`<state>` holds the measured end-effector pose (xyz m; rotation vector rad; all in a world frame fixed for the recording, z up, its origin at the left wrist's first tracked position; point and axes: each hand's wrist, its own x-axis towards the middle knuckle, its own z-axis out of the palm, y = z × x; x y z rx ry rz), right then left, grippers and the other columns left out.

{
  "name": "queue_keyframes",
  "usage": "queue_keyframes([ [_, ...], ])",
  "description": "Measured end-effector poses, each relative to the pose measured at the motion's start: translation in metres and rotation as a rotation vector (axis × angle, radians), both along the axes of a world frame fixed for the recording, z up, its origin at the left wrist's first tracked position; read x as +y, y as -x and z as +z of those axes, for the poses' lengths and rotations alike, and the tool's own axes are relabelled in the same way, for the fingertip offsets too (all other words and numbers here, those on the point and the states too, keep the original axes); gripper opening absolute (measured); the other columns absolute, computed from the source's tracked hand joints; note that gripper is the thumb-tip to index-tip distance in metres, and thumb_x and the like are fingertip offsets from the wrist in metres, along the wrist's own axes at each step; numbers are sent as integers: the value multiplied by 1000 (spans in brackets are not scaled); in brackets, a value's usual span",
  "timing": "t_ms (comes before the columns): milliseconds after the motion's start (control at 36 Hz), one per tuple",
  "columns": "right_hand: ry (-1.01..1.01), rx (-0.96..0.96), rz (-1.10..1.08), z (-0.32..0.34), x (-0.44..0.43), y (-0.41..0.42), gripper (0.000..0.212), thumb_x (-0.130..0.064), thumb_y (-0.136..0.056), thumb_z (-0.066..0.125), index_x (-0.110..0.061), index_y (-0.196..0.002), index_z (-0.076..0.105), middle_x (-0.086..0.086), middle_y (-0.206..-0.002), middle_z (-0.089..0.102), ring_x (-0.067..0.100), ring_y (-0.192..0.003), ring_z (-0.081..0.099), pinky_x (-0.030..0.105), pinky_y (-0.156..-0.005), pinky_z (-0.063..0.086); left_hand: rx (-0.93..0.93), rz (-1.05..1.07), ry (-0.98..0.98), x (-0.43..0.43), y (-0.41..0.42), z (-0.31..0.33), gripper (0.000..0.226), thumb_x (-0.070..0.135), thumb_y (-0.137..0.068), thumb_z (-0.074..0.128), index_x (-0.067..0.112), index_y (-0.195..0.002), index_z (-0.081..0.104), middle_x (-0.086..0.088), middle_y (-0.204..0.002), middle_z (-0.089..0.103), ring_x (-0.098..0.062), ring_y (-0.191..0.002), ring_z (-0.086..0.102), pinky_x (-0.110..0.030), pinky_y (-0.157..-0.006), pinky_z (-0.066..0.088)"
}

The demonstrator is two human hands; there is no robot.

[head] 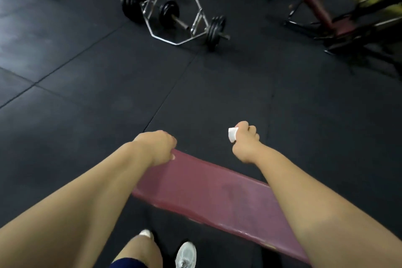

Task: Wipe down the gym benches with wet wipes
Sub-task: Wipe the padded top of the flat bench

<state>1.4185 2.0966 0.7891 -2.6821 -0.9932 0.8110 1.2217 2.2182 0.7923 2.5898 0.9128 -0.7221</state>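
A maroon padded bench [208, 193] runs from the lower right up toward the middle of the view. My left hand [158, 146] rests at its far left end, fingers curled over the corner of the pad. My right hand [244, 141] hovers past the bench's far edge, above the floor. It is closed around a folded white wet wipe [232, 134] that sticks out between thumb and fingers. The wipe is not touching the pad.
Black rubber floor tiles [87, 98] surround the bench. A chrome hex bar with black plates [174, 17] lies on the floor ahead. Another maroon bench with a dark frame [322, 13] stands at the far right. My white shoes [186, 254] are beside the bench's near edge.
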Motion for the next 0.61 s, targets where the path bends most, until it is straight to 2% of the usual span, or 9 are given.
queue_keyframes([
  [56, -41, 18, -120, 14, -14, -9, 34, -5, -89, 38, -13, -122, 35, 10, -124, 33, 29, -106, 41, 36, -87, 36, -21, -69, -26, -1, -18, 22, 35, 36, -92, 50, 23, -125, 53, 4, -126, 52, -21, -108, 56, -36, -86, 49],
  [111, -90, -21, -177, 32, -31, -16, 7, -15, -94, 36, -18, -100, 39, 8, -108, 38, 26, -92, 42, 33, -80, 34, -46, -147, -61, -2, -35, 43, 35, 37, -92, 51, 23, -124, 54, 3, -126, 53, -22, -110, 56, -36, -87, 49],
  [167, -123, -10, -191, 52, -44, -25, 9, -7, -91, 42, -15, -92, 40, 7, -91, 42, 21, -74, 40, 26, -65, 35, -70, -234, -104, -2, -52, 62, 35, 38, -92, 51, 22, -123, 55, 1, -126, 53, -23, -110, 55, -37, -89, 48],
  [222, -20, -45, -112, 75, -59, -25, 16, 3, -82, 43, -13, -83, 47, 5, -73, 42, 17, -58, 29, 23, -48, 26, -86, -318, -137, -5, -65, 80, 34, 38, -92, 51, 21, -122, 55, 1, -125, 53, -23, -109, 55, -37, -88, 49],
  [278, 65, -94, -70, 96, -73, -25, 19, 3, -69, 45, -16, -69, 46, 8, -70, 38, 23, -60, 25, 26, -48, 19, -98, -408, -168, -10, -79, 97, 34, 38, -92, 51, 21, -121, 56, 0, -123, 54, -23, -108, 56, -37, -87, 49],
  [361, 131, -138, -196, 125, -100, -20, 21, -4, -58, 48, -16, -56, 30, 6, -67, 37, 23, -66, 27, 25, -50, 18, -104, -532, -209, -23, -100, 120, 34, 40, -92, 52, 21, -120, 56, 0, -121, 55, -22, -106, 57, -37, -86, 50],
  [444, 163, -180, -328, 146, -141, -17, 16, -6, -57, 52, -17, -47, 47, 8, -62, 55, 25, -58, 40, 26, -54, 35, -142, -652, -233, -45, -123, 141, 33, 41, -92, 52, 21, -118, 57, 1, -120, 55, -21, -104, 56, -36, -84, 50],
  [500, 133, -193, -430, 159, -176, -14, 15, -10, -64, 56, -19, -52, 57, 6, -65, 66, 21, -56, 52, 28, -59, 45, -173, -723, -242, -67, -137, 156, 32, 41, -92, 52, 22, -117, 57, 1, -119, 55, -22, -102, 57, -35, -82, 50],
  [611, 148, -261, -648, 189, -246, 2, 16, -9, -66, 57, -16, -55, 48, 0, -64, 53, 21, -60, 46, 26, -57, 40, -225, -869, -241, -122, -162, 182, 31, 41, -91, 53, 23, -115, 58, 3, -117, 57, -20, -96, 60, -35, -82, 50],
])
